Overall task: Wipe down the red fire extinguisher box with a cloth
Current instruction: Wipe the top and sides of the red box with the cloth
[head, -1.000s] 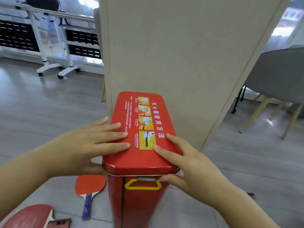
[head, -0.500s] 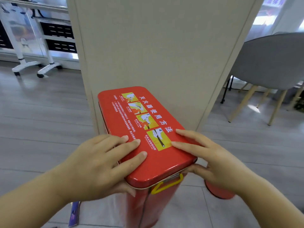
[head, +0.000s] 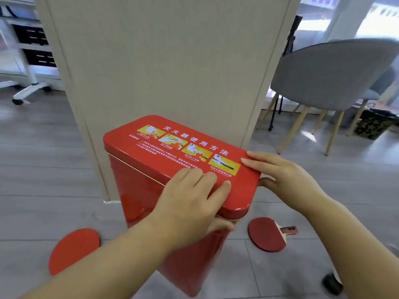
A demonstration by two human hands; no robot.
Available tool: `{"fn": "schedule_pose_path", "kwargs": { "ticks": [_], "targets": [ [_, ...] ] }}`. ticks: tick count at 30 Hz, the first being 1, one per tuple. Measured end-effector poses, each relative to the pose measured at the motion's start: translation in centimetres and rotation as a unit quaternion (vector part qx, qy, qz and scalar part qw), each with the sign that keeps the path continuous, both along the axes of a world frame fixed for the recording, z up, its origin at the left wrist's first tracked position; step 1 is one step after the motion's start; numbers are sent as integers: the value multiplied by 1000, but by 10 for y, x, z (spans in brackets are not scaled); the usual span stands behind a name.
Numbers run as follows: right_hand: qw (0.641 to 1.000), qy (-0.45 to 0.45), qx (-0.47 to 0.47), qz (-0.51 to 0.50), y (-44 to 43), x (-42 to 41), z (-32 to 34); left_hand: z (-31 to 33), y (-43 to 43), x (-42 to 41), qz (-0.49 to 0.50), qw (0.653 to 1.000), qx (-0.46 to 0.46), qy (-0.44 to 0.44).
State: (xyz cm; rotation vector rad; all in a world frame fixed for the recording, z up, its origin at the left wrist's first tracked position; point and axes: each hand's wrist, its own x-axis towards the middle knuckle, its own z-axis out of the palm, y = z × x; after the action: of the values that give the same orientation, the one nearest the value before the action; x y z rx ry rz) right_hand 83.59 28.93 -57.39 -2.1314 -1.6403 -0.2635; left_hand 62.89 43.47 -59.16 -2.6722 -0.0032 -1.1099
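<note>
Swung round since a second ago: the red fire extinguisher box stands upright by the pillar, lid's long axis now running far-left to near-right. Left hand pinches the near-right end, fingers on top, thumb under the rim. Right hand clamps the far-right corner the same way.

One box. Two hands: left hand, right hand. Two paddles down there, left paddle and right paddle. One chair, one bin, one pillar, four pictures on the box.
</note>
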Motion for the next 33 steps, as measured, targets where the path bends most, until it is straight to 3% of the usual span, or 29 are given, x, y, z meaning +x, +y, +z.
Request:
{"fn": "schedule_pose_path", "kwargs": {
  "ticks": [4, 7, 11, 16, 19, 26, 33],
  "targets": [
    [997, -14, -27, -68, -2, -23, 1, -1, 17, -10, -46, 998, -46, 5],
    [992, 57, 11, -115, -5, -57, 2, 4, 43, -24, -76, 995, -62, 30],
    [976, 177, 18, -123, -10, -106, 7, 14, 94, -45, 39, 991, -108, 71],
    [963, 206, -98, -143, -3, -134, 15, 32, 142, -62, 217, 923, -267, 173],
    [961, 166, -138, -171, 10, -137, 10, 35, 157, -59, 207, 888, -356, 207],
    [962, 207, -83, -155, 10, -128, -7, 14, 163, -58, 84, 849, -513, 99],
    [965, 224, -26, -136, 10, -118, -9, 9, 153, -65, 123, 848, -513, 48]
  ]
}}
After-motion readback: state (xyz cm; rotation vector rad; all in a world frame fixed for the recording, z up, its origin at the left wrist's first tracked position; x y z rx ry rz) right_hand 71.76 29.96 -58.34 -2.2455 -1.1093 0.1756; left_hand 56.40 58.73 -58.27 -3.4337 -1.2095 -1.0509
